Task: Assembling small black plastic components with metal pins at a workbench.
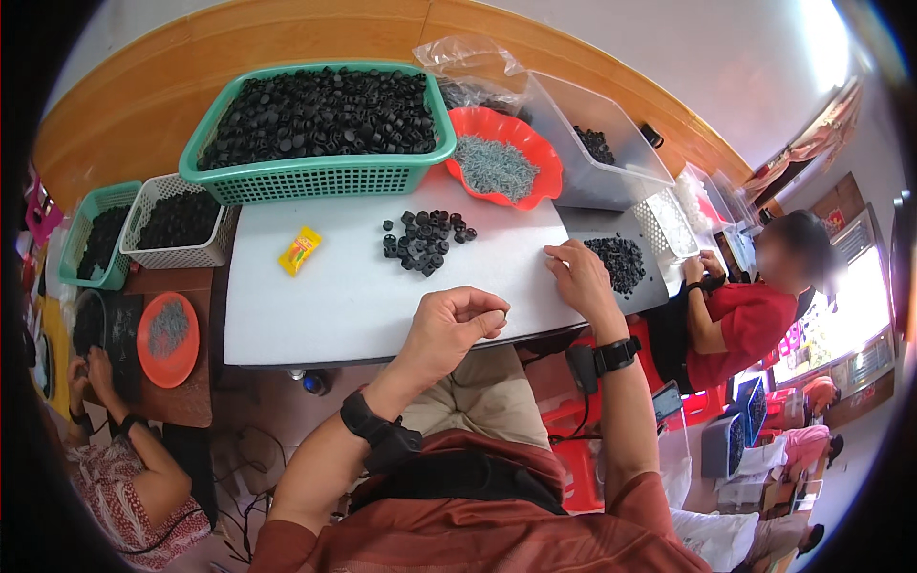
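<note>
My left hand (453, 328) hovers at the near edge of the white table (325, 306), its fingers curled shut around something small that I cannot make out. My right hand (576, 277) rests on the table's right side, fingertips pinched together near the edge; whether it holds anything is hidden. A small pile of black caps (426, 237) lies on the table just beyond both hands. Behind it stands a red bowl (528, 143) with small grey metal parts (494, 164).
A green basket (315, 177) full of black caps fills the far left of the table. A yellow packet (299, 250) lies near it. A clear bin (611, 172) holds caps at right. Two other people work at side tables, left and right.
</note>
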Demonstrator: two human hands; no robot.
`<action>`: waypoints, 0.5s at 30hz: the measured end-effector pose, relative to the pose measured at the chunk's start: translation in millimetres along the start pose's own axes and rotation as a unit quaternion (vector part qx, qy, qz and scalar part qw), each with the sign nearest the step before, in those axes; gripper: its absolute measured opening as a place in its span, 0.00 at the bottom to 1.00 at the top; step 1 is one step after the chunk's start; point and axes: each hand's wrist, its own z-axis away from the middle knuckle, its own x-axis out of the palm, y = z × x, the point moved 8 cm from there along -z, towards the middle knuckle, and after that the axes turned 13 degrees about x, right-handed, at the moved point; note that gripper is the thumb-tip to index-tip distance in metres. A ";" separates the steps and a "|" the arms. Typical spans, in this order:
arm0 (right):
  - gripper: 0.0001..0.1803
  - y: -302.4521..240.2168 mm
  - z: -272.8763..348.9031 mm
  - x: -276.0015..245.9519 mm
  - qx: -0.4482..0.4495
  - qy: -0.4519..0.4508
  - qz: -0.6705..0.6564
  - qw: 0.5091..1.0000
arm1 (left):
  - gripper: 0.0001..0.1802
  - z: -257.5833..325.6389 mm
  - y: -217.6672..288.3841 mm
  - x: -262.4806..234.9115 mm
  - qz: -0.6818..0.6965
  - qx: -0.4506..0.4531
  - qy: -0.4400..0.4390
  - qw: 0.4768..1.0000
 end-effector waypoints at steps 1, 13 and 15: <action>0.12 0.9 -1.5 3.2 0.008 -0.014 0.013 1.000 | 0.09 -0.1 -0.4 -0.5 -0.009 -0.003 -0.001 1.000; 0.06 14.9 8.4 0.2 0.018 0.039 -0.017 0.999 | 0.12 0.2 -1.4 -0.7 -0.031 -0.026 0.001 0.999; 0.05 12.3 15.8 -4.3 0.024 0.053 -0.077 0.995 | 0.12 0.5 0.5 -0.1 -0.032 -0.033 0.006 0.999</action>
